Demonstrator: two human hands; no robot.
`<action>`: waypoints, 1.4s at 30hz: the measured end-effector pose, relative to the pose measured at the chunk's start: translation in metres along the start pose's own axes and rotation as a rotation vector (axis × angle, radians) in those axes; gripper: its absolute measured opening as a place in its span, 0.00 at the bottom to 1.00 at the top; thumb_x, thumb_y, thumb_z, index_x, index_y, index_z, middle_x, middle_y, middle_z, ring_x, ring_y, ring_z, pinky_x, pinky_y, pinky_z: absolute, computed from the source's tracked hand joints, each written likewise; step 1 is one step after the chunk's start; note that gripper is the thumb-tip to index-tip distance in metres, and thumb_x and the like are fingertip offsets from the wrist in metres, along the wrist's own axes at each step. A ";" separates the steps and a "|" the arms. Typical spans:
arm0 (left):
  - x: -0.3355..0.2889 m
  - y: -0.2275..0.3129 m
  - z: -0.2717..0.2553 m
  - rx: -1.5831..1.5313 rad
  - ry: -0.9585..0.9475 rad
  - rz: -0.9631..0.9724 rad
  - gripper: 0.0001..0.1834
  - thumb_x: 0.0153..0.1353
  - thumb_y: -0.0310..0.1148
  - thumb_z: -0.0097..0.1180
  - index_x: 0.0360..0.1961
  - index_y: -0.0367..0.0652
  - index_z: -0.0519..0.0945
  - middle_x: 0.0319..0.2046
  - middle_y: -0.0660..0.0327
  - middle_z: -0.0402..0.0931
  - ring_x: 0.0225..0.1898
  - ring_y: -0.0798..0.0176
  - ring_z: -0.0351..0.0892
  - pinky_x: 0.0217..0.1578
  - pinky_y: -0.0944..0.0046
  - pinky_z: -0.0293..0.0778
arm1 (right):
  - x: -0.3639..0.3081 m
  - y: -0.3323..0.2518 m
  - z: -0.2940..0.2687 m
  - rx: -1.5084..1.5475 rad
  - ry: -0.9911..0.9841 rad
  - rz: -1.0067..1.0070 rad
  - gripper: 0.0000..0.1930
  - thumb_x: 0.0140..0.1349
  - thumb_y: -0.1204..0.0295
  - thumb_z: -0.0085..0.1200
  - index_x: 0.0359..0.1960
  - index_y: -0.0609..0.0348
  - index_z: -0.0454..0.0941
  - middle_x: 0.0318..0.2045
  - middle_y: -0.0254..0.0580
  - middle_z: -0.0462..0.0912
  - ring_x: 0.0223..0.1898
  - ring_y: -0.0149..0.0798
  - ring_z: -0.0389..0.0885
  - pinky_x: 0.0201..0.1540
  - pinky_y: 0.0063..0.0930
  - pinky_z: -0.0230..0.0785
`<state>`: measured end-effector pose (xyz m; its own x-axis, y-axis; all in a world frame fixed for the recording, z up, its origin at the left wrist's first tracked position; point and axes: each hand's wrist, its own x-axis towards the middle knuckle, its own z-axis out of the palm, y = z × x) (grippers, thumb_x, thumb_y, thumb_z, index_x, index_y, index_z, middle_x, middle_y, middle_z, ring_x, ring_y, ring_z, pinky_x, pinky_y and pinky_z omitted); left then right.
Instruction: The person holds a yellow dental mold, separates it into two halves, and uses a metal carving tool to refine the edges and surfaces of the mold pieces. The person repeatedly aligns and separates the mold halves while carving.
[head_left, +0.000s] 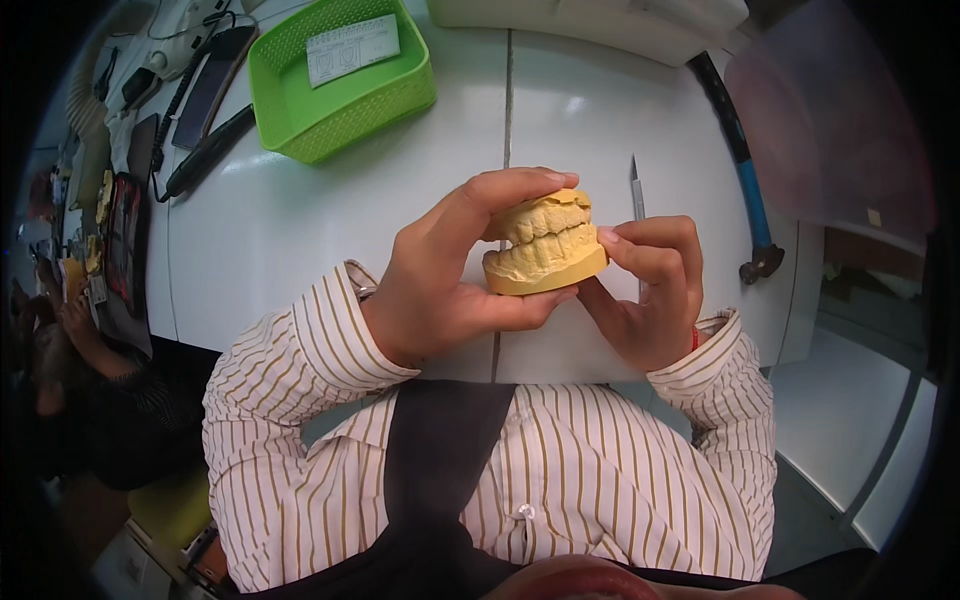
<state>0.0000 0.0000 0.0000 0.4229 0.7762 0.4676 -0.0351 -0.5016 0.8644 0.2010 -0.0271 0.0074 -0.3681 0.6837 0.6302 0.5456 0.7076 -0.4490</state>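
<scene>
In my two hands was one yellow plaster dental model (545, 250), made of two arches, an upper and a lower, with teeth meeting. It was above the table, in front of my chest. My left hand (430, 270) was clamped on it, thumb under the base and index finger over the top. My right hand (652, 285) was bent at the model's right edge, fingertips beside or against it; I could not tell whether it gripped. Beyond this hand lay one slim silver knife (638, 195) and, farther right, one hammer (752, 200) with a black and blue handle. I counted one bright green perforated plastic basket (372, 124), and in it one white paper slip (353, 50). The slip carried print and small line drawings, too small for reading. Left of the basket lay one black cylindrical handpiece (210, 152). The surface was a glossy white table (320, 205), divided by a dark seam (508, 100). On my far left, in the dim room, another person's hand (76, 318) was visible.
</scene>
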 end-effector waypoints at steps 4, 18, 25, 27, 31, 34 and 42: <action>0.003 0.008 -0.010 0.122 -0.069 -0.014 0.38 0.47 0.25 0.69 0.59 0.35 0.66 0.54 0.50 0.72 0.52 0.55 0.77 0.52 0.60 0.76 | 0.004 -0.001 0.002 -0.001 -0.011 -0.008 0.29 0.42 0.80 0.71 0.47 0.57 0.71 0.35 0.40 0.74 0.31 0.35 0.77 0.26 0.22 0.73; 0.001 0.011 -0.017 0.129 -0.096 -0.010 0.41 0.44 0.26 0.70 0.61 0.35 0.66 0.51 0.50 0.74 0.50 0.57 0.78 0.51 0.62 0.77 | 0.002 -0.006 0.000 -0.041 -0.059 -0.030 0.31 0.40 0.82 0.72 0.48 0.57 0.71 0.36 0.39 0.73 0.34 0.33 0.74 0.30 0.21 0.70; 0.000 0.012 -0.017 0.186 -0.077 -0.025 0.39 0.42 0.26 0.70 0.59 0.37 0.70 0.50 0.52 0.76 0.48 0.58 0.79 0.48 0.64 0.78 | 0.003 -0.006 -0.001 -0.054 -0.088 -0.010 0.31 0.39 0.82 0.72 0.47 0.57 0.71 0.36 0.38 0.73 0.34 0.33 0.74 0.30 0.21 0.69; 0.000 0.012 -0.017 0.210 -0.069 -0.028 0.38 0.41 0.25 0.69 0.58 0.37 0.70 0.49 0.53 0.76 0.48 0.58 0.79 0.47 0.64 0.78 | 0.003 -0.006 -0.002 -0.057 -0.092 -0.006 0.31 0.39 0.82 0.72 0.46 0.57 0.70 0.36 0.38 0.73 0.34 0.33 0.74 0.31 0.22 0.68; -0.002 0.012 -0.017 0.241 -0.055 -0.016 0.38 0.41 0.24 0.69 0.58 0.38 0.71 0.49 0.53 0.76 0.48 0.58 0.79 0.47 0.64 0.78 | 0.004 -0.006 -0.001 -0.055 -0.101 -0.010 0.31 0.39 0.82 0.72 0.47 0.57 0.70 0.36 0.39 0.74 0.35 0.34 0.75 0.32 0.22 0.69; -0.002 0.013 -0.018 0.252 -0.048 -0.004 0.37 0.40 0.24 0.68 0.57 0.37 0.71 0.50 0.52 0.76 0.48 0.56 0.79 0.47 0.64 0.78 | 0.005 -0.005 -0.001 -0.058 -0.114 -0.002 0.31 0.39 0.82 0.72 0.47 0.57 0.70 0.37 0.39 0.74 0.36 0.34 0.75 0.32 0.22 0.69; 0.000 0.016 -0.021 0.253 -0.081 0.021 0.37 0.41 0.22 0.69 0.57 0.37 0.71 0.50 0.51 0.76 0.49 0.55 0.79 0.48 0.64 0.77 | 0.004 -0.003 -0.002 -0.061 -0.116 -0.004 0.31 0.40 0.81 0.72 0.48 0.57 0.70 0.38 0.39 0.74 0.36 0.34 0.75 0.33 0.23 0.71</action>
<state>-0.0194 0.0003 0.0181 0.4959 0.7364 0.4602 0.1782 -0.6049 0.7761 0.1990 -0.0266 0.0126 -0.4529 0.6992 0.5531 0.5875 0.7007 -0.4048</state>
